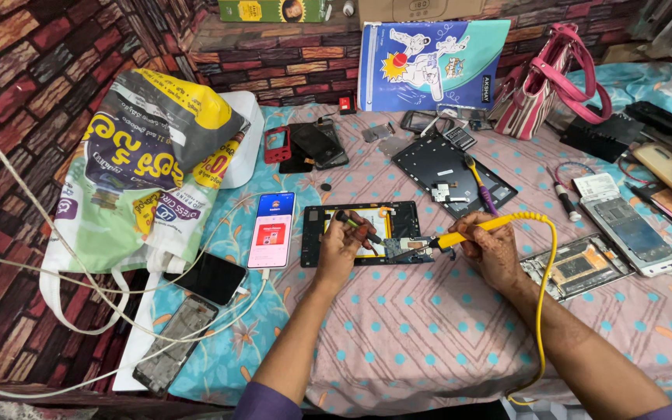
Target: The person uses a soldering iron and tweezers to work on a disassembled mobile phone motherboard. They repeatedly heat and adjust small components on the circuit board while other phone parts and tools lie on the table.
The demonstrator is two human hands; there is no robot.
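At centre frame, my right hand [493, 253] pinches a yellow soldering iron [482, 227], fingers curled tight round its handle, its tip lowered onto a small circuit board [407, 249] at the lower right corner of an opened tablet frame [359, 231]. My left hand [342, 247] rests on that frame, thumb and forefinger closed on a slim dark tool with a green band [354, 224] (tweezers, as far as I can tell) whose point nears the same board. The iron's yellow cord [542, 311] loops down toward the bottom edge. Just left of the frame lies a lit phone [271, 229], charging on a white cable [219, 311]. A printed sack [145, 163] fills the upper left; a pink striped bag [542, 85] stands at upper right. Stripped phones [635, 233] and a back panel [453, 175] lie scattered across the dotted cloth [414, 327].
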